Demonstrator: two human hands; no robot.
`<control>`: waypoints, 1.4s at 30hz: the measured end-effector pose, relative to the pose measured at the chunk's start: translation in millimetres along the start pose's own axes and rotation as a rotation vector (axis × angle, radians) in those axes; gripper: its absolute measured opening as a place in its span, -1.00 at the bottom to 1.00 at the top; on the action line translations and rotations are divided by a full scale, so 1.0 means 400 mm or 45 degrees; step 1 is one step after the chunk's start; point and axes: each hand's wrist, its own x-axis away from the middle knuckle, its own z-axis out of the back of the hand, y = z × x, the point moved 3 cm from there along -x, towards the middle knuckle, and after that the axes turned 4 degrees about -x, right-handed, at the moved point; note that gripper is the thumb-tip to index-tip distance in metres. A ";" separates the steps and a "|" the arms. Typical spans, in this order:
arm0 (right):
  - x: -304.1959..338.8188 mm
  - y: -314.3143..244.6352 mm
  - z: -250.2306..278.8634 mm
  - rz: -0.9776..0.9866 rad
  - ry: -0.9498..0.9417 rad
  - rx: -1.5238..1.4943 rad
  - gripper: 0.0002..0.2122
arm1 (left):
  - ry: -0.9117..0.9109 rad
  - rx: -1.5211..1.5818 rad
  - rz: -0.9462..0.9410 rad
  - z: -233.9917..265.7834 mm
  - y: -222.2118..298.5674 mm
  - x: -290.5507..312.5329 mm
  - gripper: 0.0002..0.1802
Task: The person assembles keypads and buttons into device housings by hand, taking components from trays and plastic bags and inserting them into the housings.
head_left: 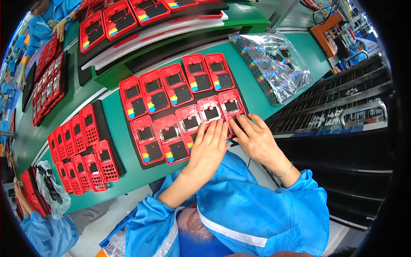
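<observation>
My left hand [207, 150] lies with fingers stretched out over the near row of red handset housings, covering the lower part of a housing with a silvery frame round its window [210, 112]. My right hand [260, 142] rests with fingers apart on the lower part of the near row's rightmost red housing [231, 105]. What is under the fingertips of either hand is hidden. Two rows of these housings lie on a black tray [162, 114]. Most have a black lower panel with blue and yellow tabs, such as the far-row housing [176, 84].
A clear plastic bag [274, 64] of black pieces with coloured tabs lies right of the tray. To the left, another black tray [112, 145] bears red housings with key holes. Ahead stands a green raised rack [112, 77] with more housings. Co-workers in blue sit at left.
</observation>
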 end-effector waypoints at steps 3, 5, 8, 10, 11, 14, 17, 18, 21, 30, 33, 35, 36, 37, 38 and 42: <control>0.006 0.001 0.009 -0.020 -0.027 -0.025 -0.47 | -0.041 -0.270 -0.095 -0.030 -0.006 -0.021 -0.37; 0.022 -0.001 -0.024 -0.071 0.002 -0.071 -0.48 | 0.012 -0.347 -0.123 -0.034 0.005 -0.027 -0.39; 0.008 0.017 -0.028 -0.115 0.031 -0.136 -0.48 | 0.039 -0.437 -0.121 -0.047 0.017 -0.035 -0.41; 0.000 0.008 0.002 -0.032 -0.017 -0.104 -0.47 | 0.017 -0.419 -0.090 -0.053 0.019 -0.028 -0.41; -0.005 0.001 -0.001 -0.019 0.030 -0.183 -0.48 | 0.036 -0.399 -0.078 -0.058 0.017 -0.028 -0.41; -0.005 -0.015 -0.017 -0.043 0.029 -0.238 -0.52 | 0.052 -0.349 -0.071 -0.062 0.029 -0.010 -0.42; -0.018 -0.024 0.006 -0.007 0.077 -0.282 -0.53 | 0.124 -0.306 -0.059 -0.060 0.023 -0.015 -0.44; -0.021 -0.024 0.009 0.023 0.128 -0.311 -0.54 | 0.122 -0.313 -0.053 -0.058 0.022 -0.013 -0.44; -0.026 -0.028 -0.027 0.056 0.081 -0.337 -0.52 | 0.083 -0.163 0.017 -0.051 0.029 0.018 -0.45; -0.014 -0.054 -0.031 0.020 -0.042 -0.093 -0.49 | 0.209 -0.001 0.089 0.143 -0.148 0.221 -0.40; -0.037 -0.055 -0.014 0.069 -0.081 -0.045 -0.50 | 0.083 -0.134 0.397 0.178 -0.197 0.279 -0.26; -0.048 -0.074 0.003 0.042 -0.095 -0.050 -0.50 | 0.051 -0.116 0.411 0.147 -0.199 0.299 -0.25; -0.066 -0.101 0.021 0.047 0.002 -0.084 -0.50 | -0.002 -0.075 0.429 0.133 -0.197 0.308 -0.24; -0.076 -0.130 0.018 0.140 0.043 -0.198 -0.50 | -0.035 -0.104 0.436 0.128 -0.193 0.312 -0.19; -0.081 -0.160 0.011 0.234 0.079 -0.317 -0.50 | -0.032 -0.108 0.438 0.131 -0.187 0.315 -0.19; -0.129 -0.273 -0.088 0.520 0.027 -0.299 -0.53 | -0.072 -0.175 0.417 0.132 -0.200 0.309 -0.16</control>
